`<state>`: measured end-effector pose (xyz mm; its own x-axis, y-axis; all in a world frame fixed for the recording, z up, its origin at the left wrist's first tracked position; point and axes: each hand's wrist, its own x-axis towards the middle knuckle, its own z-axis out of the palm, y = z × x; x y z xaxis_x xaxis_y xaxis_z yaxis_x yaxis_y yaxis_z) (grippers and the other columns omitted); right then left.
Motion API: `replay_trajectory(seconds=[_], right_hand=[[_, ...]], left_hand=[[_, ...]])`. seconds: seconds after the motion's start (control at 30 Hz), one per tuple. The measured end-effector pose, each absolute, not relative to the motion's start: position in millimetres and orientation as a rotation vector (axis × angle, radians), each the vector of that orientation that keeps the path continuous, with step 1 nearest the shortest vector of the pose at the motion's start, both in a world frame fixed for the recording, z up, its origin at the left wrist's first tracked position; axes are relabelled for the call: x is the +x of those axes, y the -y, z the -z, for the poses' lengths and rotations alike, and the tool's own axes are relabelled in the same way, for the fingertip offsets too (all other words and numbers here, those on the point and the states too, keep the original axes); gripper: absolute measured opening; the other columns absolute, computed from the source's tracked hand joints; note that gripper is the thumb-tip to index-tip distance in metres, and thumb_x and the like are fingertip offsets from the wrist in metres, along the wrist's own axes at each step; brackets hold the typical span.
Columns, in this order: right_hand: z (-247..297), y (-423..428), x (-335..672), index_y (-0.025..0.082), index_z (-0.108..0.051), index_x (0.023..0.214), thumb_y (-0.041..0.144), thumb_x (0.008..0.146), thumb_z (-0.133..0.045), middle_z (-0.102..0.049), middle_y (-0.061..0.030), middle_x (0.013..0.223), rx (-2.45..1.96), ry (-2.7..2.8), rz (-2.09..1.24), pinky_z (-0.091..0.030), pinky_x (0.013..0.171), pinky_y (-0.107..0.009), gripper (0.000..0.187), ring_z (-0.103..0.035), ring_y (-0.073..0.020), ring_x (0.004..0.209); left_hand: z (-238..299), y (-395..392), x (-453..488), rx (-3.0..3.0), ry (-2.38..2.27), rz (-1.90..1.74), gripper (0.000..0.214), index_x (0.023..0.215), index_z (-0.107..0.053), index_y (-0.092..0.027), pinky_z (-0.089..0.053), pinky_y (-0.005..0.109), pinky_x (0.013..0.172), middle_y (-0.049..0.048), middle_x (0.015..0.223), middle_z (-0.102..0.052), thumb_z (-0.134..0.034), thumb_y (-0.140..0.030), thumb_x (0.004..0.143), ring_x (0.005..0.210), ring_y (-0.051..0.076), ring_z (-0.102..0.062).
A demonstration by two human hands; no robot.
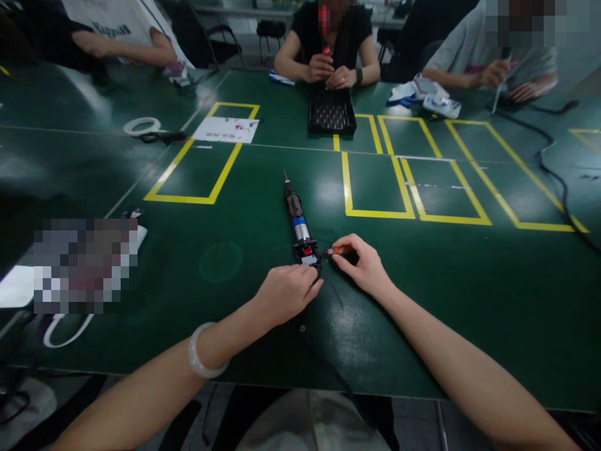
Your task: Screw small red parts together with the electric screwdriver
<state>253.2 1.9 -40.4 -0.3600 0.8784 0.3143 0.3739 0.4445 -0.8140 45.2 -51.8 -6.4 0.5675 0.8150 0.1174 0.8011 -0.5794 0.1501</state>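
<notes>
An electric screwdriver (297, 216) with its inner parts exposed lies on the green table, its thin bit pointing away from me. It shows a brown section, a blue band and a silver section, with small red and pale parts near the rear. My left hand (290, 289) is closed around the rear end, and its fingertips hide part of it. Just right of the screwdriver, my right hand (364, 263) pinches a small red and orange part (331, 251) between thumb and fingers. That part is too small to name exactly and appears apart from the screwdriver. A dark cable (328, 366) trails toward me.
Yellow tape outlines (380, 214) mark the table. A black tray (332, 116) stands before a person (328, 44) opposite. A white label sheet (226, 129) and tape roll (141, 126) lie at left. Other people sit at both sides; a black cable (547, 156) runs along the right.
</notes>
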Motion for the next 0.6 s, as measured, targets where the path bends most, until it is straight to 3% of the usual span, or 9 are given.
replay_trajectory(seconds=[0.6], right_hand=[[42.1,-3.0,253.4,0.021,-0.062,0.098,0.024,0.087,-0.065,-0.067,-0.005,0.094,-1.043,2.121,-0.795,-0.049,0.079,-0.037,0.011,-0.061,-0.021,0.087]], left_hand=[[1.7,54.6,39.8,2.747,-1.163,-0.249,0.027,0.081,-0.06,-0.015,-0.046,0.03,0.062,0.005,0.08,-0.068,-0.045,-0.032,0.097,0.071,0.019,-0.064]])
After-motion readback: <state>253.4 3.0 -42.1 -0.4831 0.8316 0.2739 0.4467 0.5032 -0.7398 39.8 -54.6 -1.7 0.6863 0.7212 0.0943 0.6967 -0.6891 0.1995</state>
